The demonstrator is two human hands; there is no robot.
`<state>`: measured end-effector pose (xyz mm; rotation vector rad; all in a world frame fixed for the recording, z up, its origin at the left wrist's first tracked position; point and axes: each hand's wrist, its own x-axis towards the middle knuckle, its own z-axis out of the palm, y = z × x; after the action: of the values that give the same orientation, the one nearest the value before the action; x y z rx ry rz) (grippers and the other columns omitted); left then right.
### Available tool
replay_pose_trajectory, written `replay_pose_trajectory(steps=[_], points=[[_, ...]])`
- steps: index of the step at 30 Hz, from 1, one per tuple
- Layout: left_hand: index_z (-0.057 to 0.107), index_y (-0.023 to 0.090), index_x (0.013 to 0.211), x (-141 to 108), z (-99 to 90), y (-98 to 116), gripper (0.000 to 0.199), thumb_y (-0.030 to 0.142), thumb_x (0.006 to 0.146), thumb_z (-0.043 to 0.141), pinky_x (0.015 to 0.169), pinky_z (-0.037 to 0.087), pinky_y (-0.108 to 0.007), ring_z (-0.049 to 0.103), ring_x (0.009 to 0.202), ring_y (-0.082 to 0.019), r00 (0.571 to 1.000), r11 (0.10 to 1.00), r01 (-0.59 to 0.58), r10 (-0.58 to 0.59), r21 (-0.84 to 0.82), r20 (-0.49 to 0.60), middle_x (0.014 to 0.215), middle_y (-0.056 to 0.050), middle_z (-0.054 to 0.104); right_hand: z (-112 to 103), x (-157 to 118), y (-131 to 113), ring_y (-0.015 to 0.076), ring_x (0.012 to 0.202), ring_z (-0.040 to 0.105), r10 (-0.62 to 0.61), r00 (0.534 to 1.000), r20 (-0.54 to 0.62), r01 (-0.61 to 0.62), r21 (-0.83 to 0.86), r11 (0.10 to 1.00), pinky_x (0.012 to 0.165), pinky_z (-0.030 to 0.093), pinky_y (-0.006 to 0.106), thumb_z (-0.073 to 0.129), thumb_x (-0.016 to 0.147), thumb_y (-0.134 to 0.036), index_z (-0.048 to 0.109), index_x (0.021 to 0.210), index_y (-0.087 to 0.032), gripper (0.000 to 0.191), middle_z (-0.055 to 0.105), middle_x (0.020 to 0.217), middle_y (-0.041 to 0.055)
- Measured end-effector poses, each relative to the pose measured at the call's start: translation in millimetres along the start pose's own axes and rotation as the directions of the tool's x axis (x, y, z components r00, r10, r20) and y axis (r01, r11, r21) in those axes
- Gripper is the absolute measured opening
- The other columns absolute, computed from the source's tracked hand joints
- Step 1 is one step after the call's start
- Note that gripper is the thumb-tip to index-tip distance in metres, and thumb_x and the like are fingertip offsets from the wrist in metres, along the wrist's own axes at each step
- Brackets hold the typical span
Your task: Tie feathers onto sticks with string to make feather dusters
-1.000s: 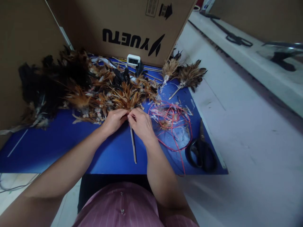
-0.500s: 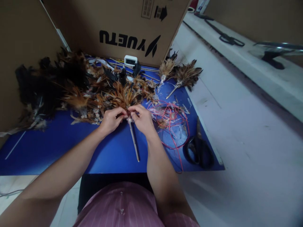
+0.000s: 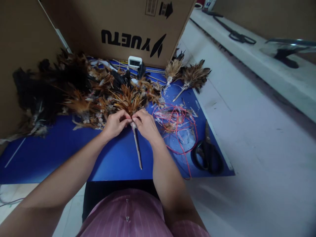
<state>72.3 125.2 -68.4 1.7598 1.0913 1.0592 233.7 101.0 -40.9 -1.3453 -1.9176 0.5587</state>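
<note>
My left hand point(image 3: 115, 123) and my right hand point(image 3: 146, 124) meet at the top of a thin wooden stick point(image 3: 137, 148), pinching a fan of brown feathers point(image 3: 128, 100) against its upper end. The stick points down toward me over the blue mat point(image 3: 61, 154). The exact grip point is hidden by my fingers. Behind my hands spreads a big heap of brown and black feathers point(image 3: 64, 87).
A tangle of red string point(image 3: 179, 126) lies right of my hands, with black scissors point(image 3: 207, 154) near the mat's right edge. Two finished feather bundles point(image 3: 187, 75) sit at the back right, a small white timer point(image 3: 134, 61) before the cardboard box point(image 3: 123, 26).
My hands stay together on the feather bundle, fingers shifting slightly around the stick's top. The stick's lower end has swung a little left. The view has drifted slightly.
</note>
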Motion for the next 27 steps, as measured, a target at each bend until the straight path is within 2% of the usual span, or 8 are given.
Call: replay_pose_trajectory(steps=[4, 7, 13, 18, 20, 22, 25, 27], points=[[0.055, 0.015, 0.069, 1.4, 0.5, 3.6, 0.024, 0.029, 0.065, 0.074, 0.044, 0.043, -0.021, 0.052, 0.045, -0.008, 0.984, 0.951, 0.17, -0.178, -0.257, -0.007, 0.057, 0.002, 0.06, -0.7, -1.3, 1.2, 0.0135, 0.083, 0.056, -0.005, 1.0, 0.006, 0.005, 0.009, 1.0, 0.076, 0.041, 0.024, 0.051, 0.084, -0.013, 0.062, 0.081, -0.018, 0.013, 0.058, 0.088, 0.0015], [0.057, 0.014, 0.066, 1.1, -0.9, 7.6, 0.03, 0.032, 0.058, 0.08, 0.046, 0.045, -0.022, 0.054, 0.048, -0.009, 0.962, 0.89, 0.254, -0.271, -0.379, 0.007, 0.059, 0.0, 0.062, -1.1, -2.1, 3.4, 0.0135, 0.084, 0.057, -0.052, 0.999, 0.008, 0.052, 0.028, 0.998, 0.077, 0.043, 0.024, 0.053, 0.083, -0.014, 0.063, 0.08, -0.019, 0.011, 0.059, 0.09, 0.0019], [0.06, 0.013, 0.061, 1.4, -3.8, 12.4, 0.03, 0.025, 0.048, 0.084, 0.048, 0.044, -0.022, 0.055, 0.049, -0.009, 0.911, 0.804, 0.389, -0.408, -0.449, 0.06, 0.057, 0.0, 0.062, -1.6, -1.9, 5.3, 0.0145, 0.088, 0.058, -0.147, 0.989, -0.015, 0.148, 0.058, 0.987, 0.084, 0.044, 0.028, 0.054, 0.081, -0.013, 0.064, 0.076, -0.019, 0.012, 0.061, 0.091, 0.0032], [0.056, 0.014, 0.057, 2.5, -5.4, 11.1, 0.024, 0.015, 0.048, 0.078, 0.047, 0.043, -0.02, 0.054, 0.049, -0.008, 0.884, 0.763, 0.441, -0.461, -0.473, 0.08, 0.058, 0.0, 0.062, -2.9, -2.6, 3.4, 0.0145, 0.087, 0.058, -0.187, 0.982, -0.004, 0.186, 0.087, 0.979, 0.084, 0.045, 0.029, 0.054, 0.079, -0.011, 0.065, 0.074, -0.018, 0.014, 0.062, 0.09, 0.0036], [0.055, 0.014, 0.058, 2.6, -6.0, 9.3, 0.021, 0.012, 0.048, 0.074, 0.047, 0.043, -0.019, 0.054, 0.048, -0.007, 0.888, 0.779, 0.431, -0.455, -0.455, 0.063, 0.059, 0.001, 0.062, -3.2, -2.7, 3.0, 0.0139, 0.085, 0.059, -0.184, 0.983, 0.006, 0.181, 0.131, 0.975, 0.082, 0.045, 0.027, 0.056, 0.078, -0.012, 0.065, 0.072, -0.017, 0.012, 0.063, 0.088, 0.003], [0.056, 0.014, 0.059, 2.7, -6.6, 7.6, 0.02, 0.012, 0.05, 0.073, 0.046, 0.042, -0.019, 0.052, 0.046, -0.006, 0.914, 0.835, 0.382, -0.406, -0.397, 0.027, 0.058, 0.002, 0.061, -2.4, -2.1, 3.9, 0.0131, 0.081, 0.06, -0.139, 0.99, 0.014, 0.134, 0.198, 0.971, 0.079, 0.045, 0.026, 0.058, 0.079, -0.016, 0.065, 0.073, -0.017, 0.009, 0.064, 0.084, 0.0017], [0.057, 0.015, 0.064, 2.6, -7.5, 7.0, 0.022, 0.018, 0.053, 0.076, 0.049, 0.045, -0.02, 0.056, 0.05, -0.008, 0.966, 0.935, 0.242, -0.258, -0.258, -0.026, 0.061, 0.002, 0.063, 2.4, 0.3, 8.2, 0.0114, 0.073, 0.06, -0.02, 0.999, 0.024, 0.012, 0.3, 0.954, 0.072, 0.046, 0.024, 0.052, 0.085, -0.023, 0.065, 0.084, -0.017, 0.014, 0.065, 0.079, -0.0004], [0.057, 0.016, 0.067, 2.1, -8.5, 7.7, 0.023, 0.024, 0.057, 0.076, 0.055, 0.048, -0.022, 0.06, 0.056, -0.011, 0.989, 0.981, 0.138, -0.143, -0.135, -0.03, 0.064, 0.0, 0.065, 7.2, 2.4, 12.3, 0.0108, 0.074, 0.061, 0.028, 0.999, 0.026, -0.035, 0.332, 0.943, 0.072, 0.046, 0.024, 0.049, 0.086, -0.022, 0.063, 0.092, -0.018, 0.016, 0.066, 0.083, -0.0006]])
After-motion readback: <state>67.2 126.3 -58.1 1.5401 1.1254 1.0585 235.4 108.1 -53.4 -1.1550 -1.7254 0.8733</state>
